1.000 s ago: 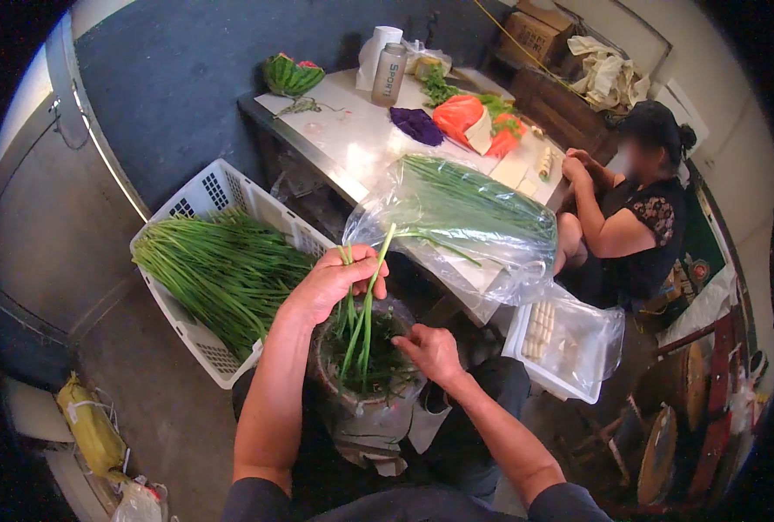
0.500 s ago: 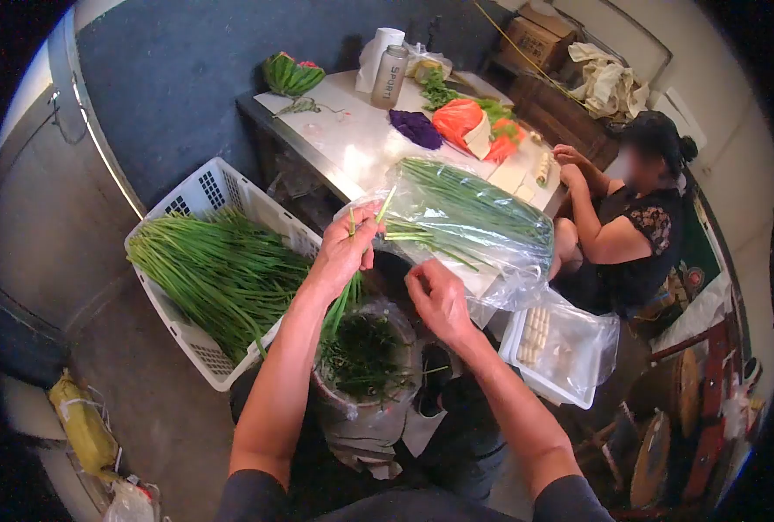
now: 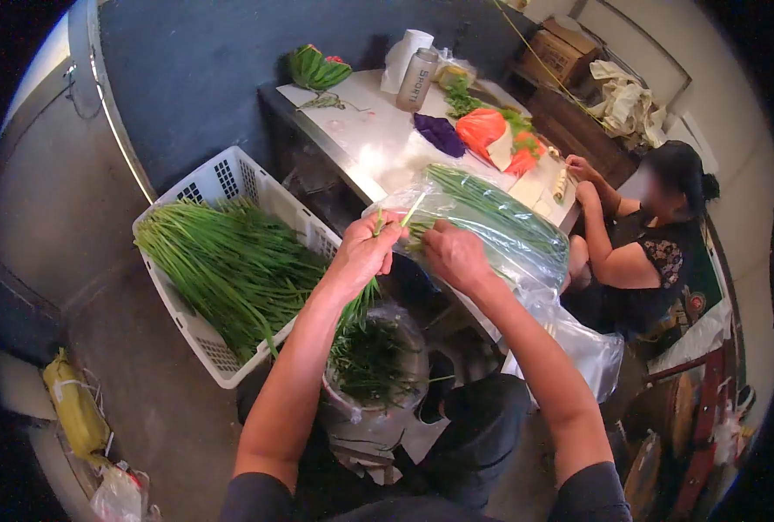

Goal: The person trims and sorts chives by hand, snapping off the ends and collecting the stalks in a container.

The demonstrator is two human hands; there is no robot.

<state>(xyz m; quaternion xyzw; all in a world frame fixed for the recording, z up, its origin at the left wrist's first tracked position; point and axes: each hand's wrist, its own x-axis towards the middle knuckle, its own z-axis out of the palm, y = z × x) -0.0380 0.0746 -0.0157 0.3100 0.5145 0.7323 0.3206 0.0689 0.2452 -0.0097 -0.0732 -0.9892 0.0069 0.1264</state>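
My left hand [image 3: 368, 247] is closed around a few garlic chives [image 3: 411, 211], with pale stem ends poking up above the fingers and green leaves hanging below. Just to its right, my right hand [image 3: 455, 254] has its fingers curled down at the near end of a clear plastic bag [image 3: 491, 204]. Some green stems show beside those fingers; what they grip is hidden. Long chives lie lengthwise on the bag at the table edge. Below my hands stands a plastic-lined bucket [image 3: 420, 348] with dark green trimmings [image 3: 369, 361] in it.
To the left, a white crate [image 3: 221, 370] holds a large heap of chives [image 3: 230, 261]. Along the table [image 3: 361, 130] are a bottle [image 3: 416, 80], a watermelon piece [image 3: 317, 68], purple cloth [image 3: 440, 133] and an orange bag [image 3: 481, 130]. A co-worker [image 3: 639, 252] sits at the right.
My right hand has moved up and left, from beside the bag's near edge onto the stems there. My left hand still holds its chives. The view has shifted slightly.
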